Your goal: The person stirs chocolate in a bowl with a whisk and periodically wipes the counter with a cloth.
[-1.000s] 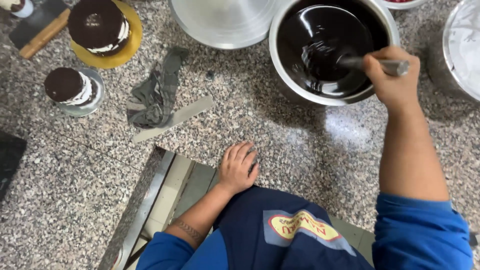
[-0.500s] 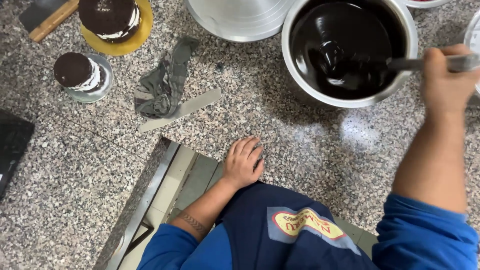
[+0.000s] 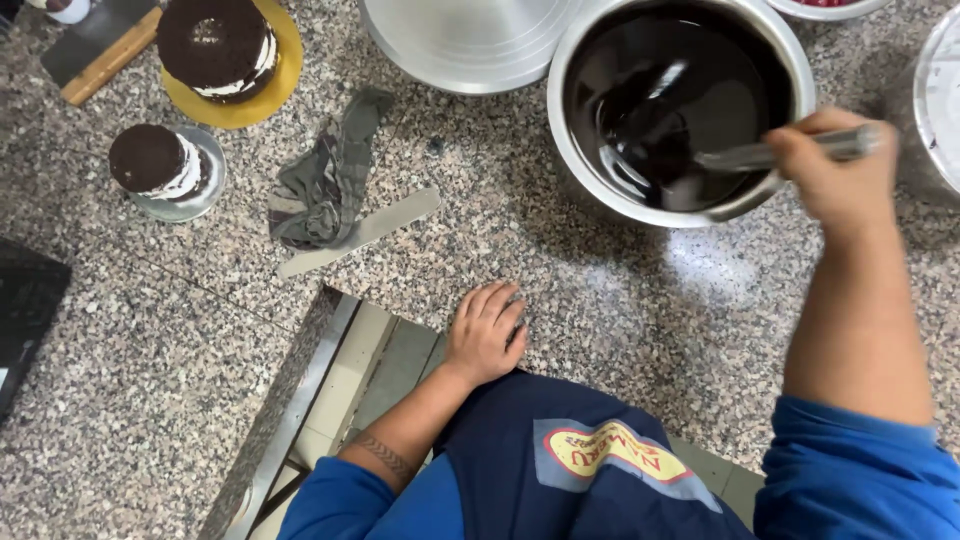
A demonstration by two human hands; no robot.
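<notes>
My right hand (image 3: pixel 835 170) grips the handle of a metal spoon (image 3: pixel 745 156) whose bowl sits in dark chocolate glaze inside a steel mixing bowl (image 3: pixel 600 195). My left hand (image 3: pixel 487 332) rests flat on the edge of the speckled granite counter (image 3: pixel 560 290), fingers together, holding nothing. A metal spatula blade (image 3: pixel 362 232) lies on the counter beyond my left hand, next to a crumpled grey cloth (image 3: pixel 325 180).
A large chocolate cake (image 3: pixel 215 45) on a yellow board stands at the back left. A small chocolate cake (image 3: pixel 155 160) sits on a silver board nearby. Another empty steel bowl (image 3: pixel 465 45) stands behind. A wooden-handled tool (image 3: pixel 100 58) lies at far left.
My right hand has swept the spoon to the right across the bowl of glaze. The view has drifted slightly. My left hand has stayed on the counter edge.
</notes>
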